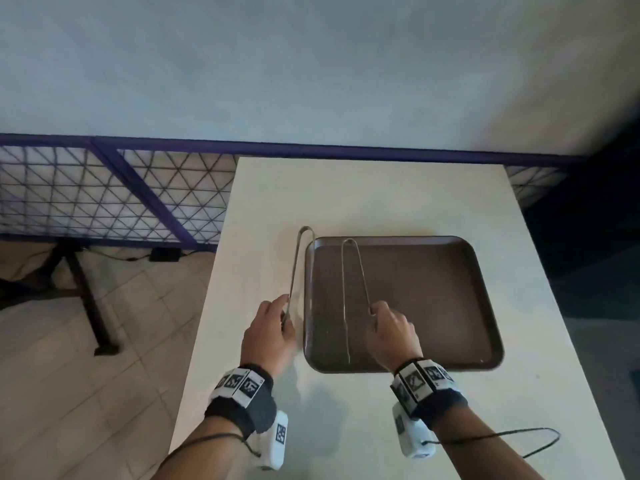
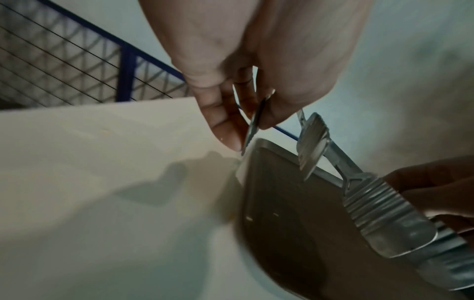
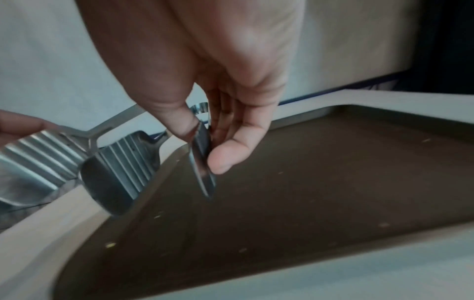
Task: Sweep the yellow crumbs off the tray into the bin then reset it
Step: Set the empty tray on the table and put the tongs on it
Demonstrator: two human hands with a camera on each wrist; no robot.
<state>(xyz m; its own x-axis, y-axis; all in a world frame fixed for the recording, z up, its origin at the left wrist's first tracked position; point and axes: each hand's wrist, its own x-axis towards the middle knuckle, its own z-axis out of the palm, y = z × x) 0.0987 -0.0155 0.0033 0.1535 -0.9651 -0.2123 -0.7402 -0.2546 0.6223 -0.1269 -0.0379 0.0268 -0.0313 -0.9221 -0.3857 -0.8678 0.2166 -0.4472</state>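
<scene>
My left hand (image 1: 268, 332) pinches one arm of metal tongs (image 1: 300, 268) straddling the brown tray's (image 1: 433, 306) left rim; my right hand (image 1: 389, 336) pinches a second pair of tongs (image 1: 353, 271) over the tray. A few yellow crumbs (image 3: 110, 245) dot the tray, which sits on the white table (image 1: 363, 192). A mesh fence (image 1: 104, 192) stands beyond.

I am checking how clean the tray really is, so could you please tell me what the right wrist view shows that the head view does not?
Only the right wrist view shows pale yellow crumbs scattered over the tray floor, and the ribbed paddle ends of the tongs. Only the head view shows the whole scene: the table, both wrists, the left hand pinching one pair of tongs across the tray's left rim, and the mesh fence. Both show the brown tray and the right hand pinching the second pair of tongs over it.
</scene>
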